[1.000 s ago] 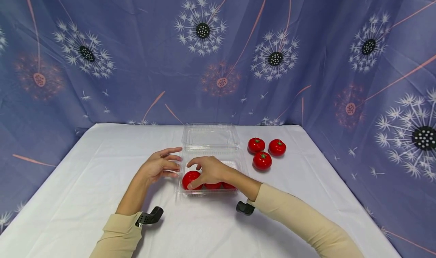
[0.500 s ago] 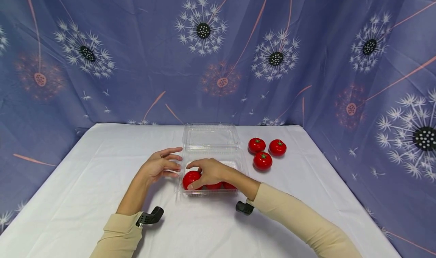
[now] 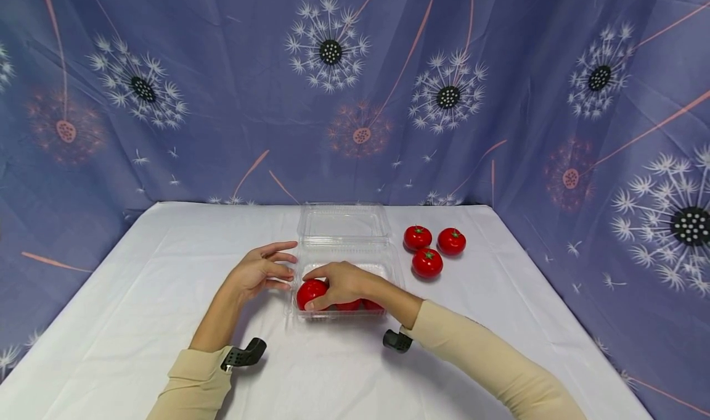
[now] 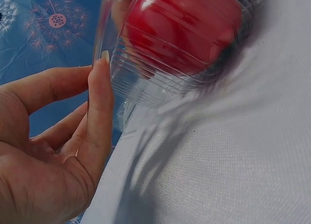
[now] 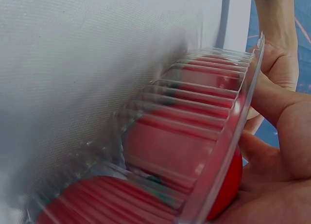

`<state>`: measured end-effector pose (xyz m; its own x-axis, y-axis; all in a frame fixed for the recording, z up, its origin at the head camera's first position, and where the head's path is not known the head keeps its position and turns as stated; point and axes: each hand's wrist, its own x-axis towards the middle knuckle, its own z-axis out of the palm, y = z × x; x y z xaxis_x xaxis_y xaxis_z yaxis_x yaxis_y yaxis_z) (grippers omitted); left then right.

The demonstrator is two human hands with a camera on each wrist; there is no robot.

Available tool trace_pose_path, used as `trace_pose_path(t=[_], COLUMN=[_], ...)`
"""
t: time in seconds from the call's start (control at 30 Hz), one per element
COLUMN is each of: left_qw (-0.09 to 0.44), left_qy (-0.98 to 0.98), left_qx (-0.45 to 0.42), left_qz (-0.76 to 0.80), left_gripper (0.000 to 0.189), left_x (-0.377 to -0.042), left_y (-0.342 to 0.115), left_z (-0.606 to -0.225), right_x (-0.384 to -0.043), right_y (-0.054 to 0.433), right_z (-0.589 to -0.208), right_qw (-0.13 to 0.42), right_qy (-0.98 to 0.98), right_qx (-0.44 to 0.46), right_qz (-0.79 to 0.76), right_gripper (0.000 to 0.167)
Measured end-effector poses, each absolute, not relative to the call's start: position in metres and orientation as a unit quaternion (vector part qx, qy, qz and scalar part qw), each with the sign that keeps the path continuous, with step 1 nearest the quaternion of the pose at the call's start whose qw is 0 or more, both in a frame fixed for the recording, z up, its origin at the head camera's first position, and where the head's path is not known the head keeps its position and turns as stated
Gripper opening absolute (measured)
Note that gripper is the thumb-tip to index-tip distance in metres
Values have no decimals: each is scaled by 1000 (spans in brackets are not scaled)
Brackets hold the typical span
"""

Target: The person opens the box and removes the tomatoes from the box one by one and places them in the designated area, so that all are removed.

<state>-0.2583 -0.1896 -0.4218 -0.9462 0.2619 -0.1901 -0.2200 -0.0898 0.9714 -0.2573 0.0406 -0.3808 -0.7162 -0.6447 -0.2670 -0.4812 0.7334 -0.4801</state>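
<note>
A clear plastic clamshell box (image 3: 339, 314) stands on the white cloth with its lid (image 3: 344, 222) folded back. Three red tomatoes show along its near side, partly hidden by the right hand (image 3: 339, 284). That hand's thumb and fingers curl round the leftmost tomato (image 3: 310, 294) inside the box. At the box's left side is the left hand (image 3: 257, 272), its fingers spread, with a fingertip (image 4: 101, 63) right at the rim in the left wrist view. Through the ribbed wall in the right wrist view, another tomato (image 5: 104, 202) shows beside the held one.
Three loose tomatoes sit to the right of the box: one at the back left (image 3: 417, 238), one at the back right (image 3: 452, 242) and one in front (image 3: 427, 264). A blue curtain with dandelion prints (image 3: 233, 99) hangs behind the white-covered table (image 3: 183, 241).
The right hand's index finger has come down closer onto the leftmost tomato, and the hand has sunk slightly. The left hand and the loose tomatoes stay put.
</note>
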Motion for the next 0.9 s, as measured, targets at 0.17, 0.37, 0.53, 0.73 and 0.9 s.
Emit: trace_pose_path(t=[0.17, 0.37, 0.53, 0.73, 0.9], left_qw=[163, 161, 161, 161, 160], left_qy=[654, 657, 653, 649, 643], left_qx=[16, 17, 15, 6, 1], left_qz=[738, 736, 740, 744, 749], left_gripper=[76, 75, 75, 75, 76], left_x=[-258, -258, -258, -258, -258], left_y=[-189, -189, -188, -188, -188], left_z=[-422, -422, -421, -421, -420], right_x=[-257, -258, -258, -258, -260], right_y=[40, 40, 40, 40, 42], right_z=[-383, -384, -383, -382, -380], right_qw=[209, 207, 196, 190, 172], right_qy=[908, 909, 909, 910, 909], right_qx=[-307, -304, -308, -298, -297], right_qz=[-193, -196, -200, -218, -235], right_gripper=[63, 61, 58, 58, 61])
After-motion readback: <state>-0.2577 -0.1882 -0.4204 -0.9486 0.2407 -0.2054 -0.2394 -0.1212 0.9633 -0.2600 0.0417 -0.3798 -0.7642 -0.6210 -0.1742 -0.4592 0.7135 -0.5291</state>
